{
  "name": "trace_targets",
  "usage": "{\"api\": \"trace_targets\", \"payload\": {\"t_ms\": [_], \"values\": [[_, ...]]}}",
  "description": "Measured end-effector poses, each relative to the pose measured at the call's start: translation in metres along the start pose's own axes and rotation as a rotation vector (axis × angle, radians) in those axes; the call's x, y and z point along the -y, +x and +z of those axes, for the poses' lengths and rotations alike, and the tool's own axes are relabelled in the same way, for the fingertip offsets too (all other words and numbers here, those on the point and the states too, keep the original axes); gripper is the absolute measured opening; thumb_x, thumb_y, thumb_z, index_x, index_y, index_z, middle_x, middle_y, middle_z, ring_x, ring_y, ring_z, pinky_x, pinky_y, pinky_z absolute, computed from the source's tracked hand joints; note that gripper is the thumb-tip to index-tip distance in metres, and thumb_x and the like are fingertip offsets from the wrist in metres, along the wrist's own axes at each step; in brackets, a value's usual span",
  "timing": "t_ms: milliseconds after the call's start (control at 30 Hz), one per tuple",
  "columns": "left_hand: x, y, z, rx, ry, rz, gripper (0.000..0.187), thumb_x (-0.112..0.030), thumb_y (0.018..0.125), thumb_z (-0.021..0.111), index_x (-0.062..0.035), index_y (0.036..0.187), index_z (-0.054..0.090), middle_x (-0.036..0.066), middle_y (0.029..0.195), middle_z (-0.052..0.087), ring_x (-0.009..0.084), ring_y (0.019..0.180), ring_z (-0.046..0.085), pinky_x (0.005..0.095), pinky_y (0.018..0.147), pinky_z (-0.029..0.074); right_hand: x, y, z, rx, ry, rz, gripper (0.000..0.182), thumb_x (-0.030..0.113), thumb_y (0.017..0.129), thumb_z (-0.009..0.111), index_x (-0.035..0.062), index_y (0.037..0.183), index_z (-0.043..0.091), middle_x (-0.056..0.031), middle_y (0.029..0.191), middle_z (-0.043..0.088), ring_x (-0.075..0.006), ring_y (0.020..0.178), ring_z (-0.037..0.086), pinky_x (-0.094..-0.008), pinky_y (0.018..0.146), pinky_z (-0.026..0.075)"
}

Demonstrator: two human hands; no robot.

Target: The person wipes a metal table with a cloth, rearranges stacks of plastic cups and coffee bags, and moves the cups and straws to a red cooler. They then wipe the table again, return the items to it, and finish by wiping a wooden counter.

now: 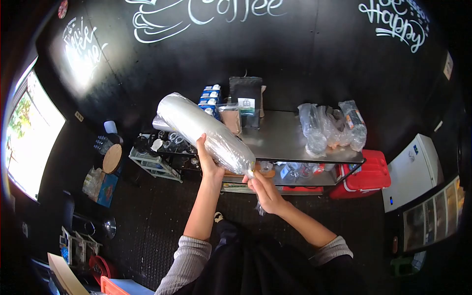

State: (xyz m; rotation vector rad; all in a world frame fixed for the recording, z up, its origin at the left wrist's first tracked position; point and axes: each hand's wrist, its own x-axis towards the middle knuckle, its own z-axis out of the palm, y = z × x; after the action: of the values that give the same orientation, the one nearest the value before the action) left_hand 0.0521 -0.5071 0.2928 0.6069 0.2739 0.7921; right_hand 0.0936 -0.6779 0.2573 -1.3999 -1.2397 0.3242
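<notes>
Held up in front of me is a long, pale, rounded package in shiny clear plastic, which looks like a wrapped sleeve of cups. It tilts, with its wide end at the upper left and its gathered end at the lower right. My left hand supports it from below, thumb up along the side, with most fingers hidden behind it. At the gathered end, my right hand pinches the twisted plastic neck. A loose plastic tail hangs below the right hand.
Behind the package stands a metal shelf bearing blue-and-white cartons, pouches and plastic-wrapped bundles. Glassware sits at its left. A red cooler and a white fridge stand at the right.
</notes>
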Motion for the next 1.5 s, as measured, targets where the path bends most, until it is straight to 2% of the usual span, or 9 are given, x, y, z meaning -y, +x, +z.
{"api": "trace_targets", "payload": {"t_ms": [167, 233, 367, 500, 767, 900, 1033, 1167, 1500], "values": [[0.016, -0.012, 0.019, 0.151, 0.037, -0.092, 0.063, -0.047, 0.080, 0.051, -0.0019, 0.123, 0.042, 0.015, 0.107, 0.056, 0.0269, 0.095, 0.057, 0.0385, 0.082, 0.048, -0.012, -0.020, -0.022, 0.296, 0.645, 0.183, 0.025, 0.021, 0.096, 0.041, 0.0009, 0.106, 0.052, -0.0025, 0.084, 0.052, -0.0087, 0.078, 0.049, -0.0243, 0.074, 0.041], [0.027, -0.019, 0.026, 0.117, 0.067, -0.118, 0.063, -0.047, 0.079, 0.052, -0.0008, 0.122, 0.043, 0.015, 0.106, 0.057, 0.0263, 0.092, 0.058, 0.0371, 0.079, 0.049, -0.014, -0.025, -0.038, 0.273, 0.601, 0.284, 0.022, 0.019, 0.092, 0.050, -0.0005, 0.100, 0.058, -0.0061, 0.096, 0.058, -0.0135, 0.088, 0.054, -0.0289, 0.082, 0.042], [0.046, -0.029, 0.044, 0.151, 0.136, -0.187, 0.063, -0.043, 0.077, 0.055, 0.0010, 0.120, 0.042, 0.016, 0.103, 0.057, 0.0251, 0.092, 0.059, 0.0378, 0.080, 0.048, -0.017, -0.033, -0.055, 0.161, -0.057, -0.058, 0.013, 0.013, 0.085, 0.059, 0.0032, 0.090, 0.066, -0.0094, 0.097, 0.063, -0.0222, 0.090, 0.058, -0.0365, 0.084, 0.043], [0.073, -0.014, 0.040, 0.222, 0.158, -0.279, 0.055, -0.038, 0.078, 0.055, 0.0015, 0.115, 0.045, 0.015, 0.098, 0.057, 0.0251, 0.088, 0.059, 0.0380, 0.076, 0.050, -0.025, -0.050, -0.060, 0.144, -0.317, 0.358, 0.018, 0.008, 0.087, 0.052, -0.0019, 0.097, 0.063, -0.0140, 0.103, 0.062, -0.0246, 0.091, 0.062, -0.0347, 0.072, 0.050], [0.125, 0.027, 0.013, 0.316, 0.237, -0.591, 0.066, -0.046, 0.079, 0.054, 0.0004, 0.125, 0.040, 0.019, 0.113, 0.053, 0.0286, 0.103, 0.055, 0.0425, 0.086, 0.047, -0.092, -0.059, -0.061, -0.246, 1.202, 0.492, 0.043, -0.006, 0.077, 0.048, -0.0003, 0.120, 0.046, -0.0143, 0.114, 0.057, -0.0276, 0.106, 0.057, -0.0478, 0.093, 0.045], [0.155, 0.057, -0.004, 0.357, 0.198, -0.749, 0.066, -0.047, 0.083, 0.051, 0.0000, 0.127, 0.037, 0.017, 0.114, 0.053, 0.0277, 0.104, 0.055, 0.0438, 0.088, 0.046, -0.088, -0.041, -0.076, -0.242, 1.684, 0.401, 0.048, 0.009, 0.079, 0.052, 0.0024, 0.125, 0.044, -0.0136, 0.123, 0.052, -0.0286, 0.115, 0.050, -0.0545, 0.099, 0.035], [0.187, 0.085, -0.035, 0.336, 0.340, -0.855, 0.064, -0.042, 0.082, 0.055, -0.0025, 0.129, 0.036, 0.016, 0.115, 0.052, 0.0273, 0.107, 0.052, 0.0453, 0.090, 0.043, -0.128, -0.025, -0.073, -0.379, 1.123, 0.710, 0.049, 0.027, 0.087, 0.051, 0.0042, 0.129, 0.038, -0.0104, 0.122, 0.052, -0.0251, 0.110, 0.053, -0.0532, 0.092, 0.041], [0.206, 0.115, -0.059, 0.375, 0.497, -0.877, 0.076, -0.043, 0.077, 0.062, -0.0019, 0.132, 0.030, 0.018, 0.124, 0.045, 0.0277, 0.116, 0.044, 0.0439, 0.093, 0.039, -0.152, 0.002, -0.062, -0.486, 0.791, 0.819, 0.061, 0.017, 0.079, 0.067, 0.0031, 0.129, 0.035, -0.0084, 0.115, 0.052, -0.0183, 0.107, 0.051, -0.0333, 0.090, 0.041], [0.222, 0.146, -0.089, 0.311, 0.783, -0.690, 0.083, -0.050, 0.081, 0.057, 0.0036, 0.136, 0.025, 0.016, 0.135, 0.036, 0.0273, 0.125, 0.033, 0.0451, 0.101, 0.029, -0.272, 0.033, -0.079, -0.479, 0.610, 0.861, 0.083, 0.014, 0.069, 0.075, 0.0012, 0.134, 0.023, -0.0123, 0.122, 0.048, -0.0228, 0.113, 0.048, -0.0358, 0.094, 0.039]]}}
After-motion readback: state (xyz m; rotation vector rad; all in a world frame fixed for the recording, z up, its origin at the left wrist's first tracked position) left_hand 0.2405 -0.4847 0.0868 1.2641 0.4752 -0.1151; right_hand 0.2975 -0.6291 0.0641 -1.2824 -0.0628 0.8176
